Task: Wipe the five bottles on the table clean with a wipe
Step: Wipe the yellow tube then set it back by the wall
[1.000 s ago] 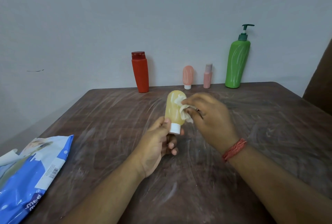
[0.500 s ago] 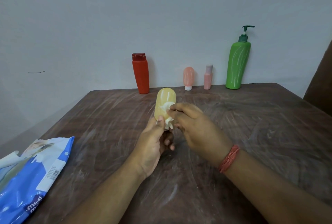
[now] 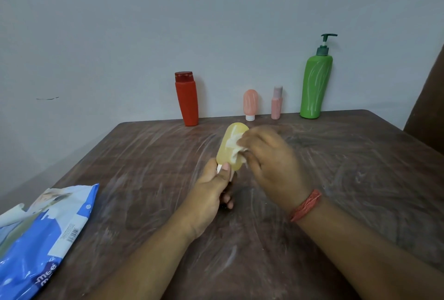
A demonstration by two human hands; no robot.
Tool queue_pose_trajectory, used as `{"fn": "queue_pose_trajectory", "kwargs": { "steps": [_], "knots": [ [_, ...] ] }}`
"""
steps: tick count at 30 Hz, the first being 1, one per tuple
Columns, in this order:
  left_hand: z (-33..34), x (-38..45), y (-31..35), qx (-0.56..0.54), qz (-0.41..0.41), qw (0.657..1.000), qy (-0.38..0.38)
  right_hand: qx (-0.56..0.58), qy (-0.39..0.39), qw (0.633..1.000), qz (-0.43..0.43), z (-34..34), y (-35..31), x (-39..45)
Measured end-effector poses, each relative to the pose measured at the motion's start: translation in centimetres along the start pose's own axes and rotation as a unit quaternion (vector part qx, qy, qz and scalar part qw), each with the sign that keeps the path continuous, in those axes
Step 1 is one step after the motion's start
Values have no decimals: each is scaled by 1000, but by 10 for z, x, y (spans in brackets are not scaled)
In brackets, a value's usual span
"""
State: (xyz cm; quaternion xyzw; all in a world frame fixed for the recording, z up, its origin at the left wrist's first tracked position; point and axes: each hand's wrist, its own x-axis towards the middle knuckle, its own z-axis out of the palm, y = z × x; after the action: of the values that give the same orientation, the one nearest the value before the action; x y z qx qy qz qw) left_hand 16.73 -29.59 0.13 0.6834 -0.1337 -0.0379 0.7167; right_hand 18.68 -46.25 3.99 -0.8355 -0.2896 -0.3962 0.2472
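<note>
My left hand (image 3: 211, 191) grips the white cap end of a small yellow bottle (image 3: 227, 149), held cap-down above the middle of the brown table (image 3: 360, 167). My right hand (image 3: 271, 165) pinches a crumpled white wipe (image 3: 234, 147) and presses it against the bottle's right side. Along the table's far edge by the wall stand a red bottle (image 3: 187, 99), a small peach bottle (image 3: 250, 104), a slim pink bottle (image 3: 276, 102) and a tall green pump bottle (image 3: 316, 83).
A blue and white pack of wipes (image 3: 40, 234) lies at the table's front left corner, with a wipe sticking out at its left end. A dark brown chair back (image 3: 430, 97) rises past the right edge. The tabletop shows pale wipe streaks.
The yellow bottle has tilted and shifted slightly. My right hand with the wipe moved down the bottle toward the cap, then back up along its side.
</note>
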Motion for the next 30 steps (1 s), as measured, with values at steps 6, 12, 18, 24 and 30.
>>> {"fn": "queue_pose_trajectory", "kwargs": {
  "steps": [6, 12, 18, 24, 30],
  "knots": [
    [2, -2, -2, 166, 23, 986, -18, 1, 36, 997, 71, -7, 12, -2],
    [-3, -4, 5, 198, 49, 978, 28, -28, -13, 999, -42, 2, 1, -1],
    [6, -2, 1, 263, 53, 963, 20, -42, 12, 999, 25, -8, 17, -2],
    [-7, 0, 2, 248, 55, 966, 43, -1, -76, 990, -115, 1, 1, -3],
    [1, -1, 2, 278, 57, 959, -8, -13, -35, 998, -49, -8, 10, -4]
  ]
}}
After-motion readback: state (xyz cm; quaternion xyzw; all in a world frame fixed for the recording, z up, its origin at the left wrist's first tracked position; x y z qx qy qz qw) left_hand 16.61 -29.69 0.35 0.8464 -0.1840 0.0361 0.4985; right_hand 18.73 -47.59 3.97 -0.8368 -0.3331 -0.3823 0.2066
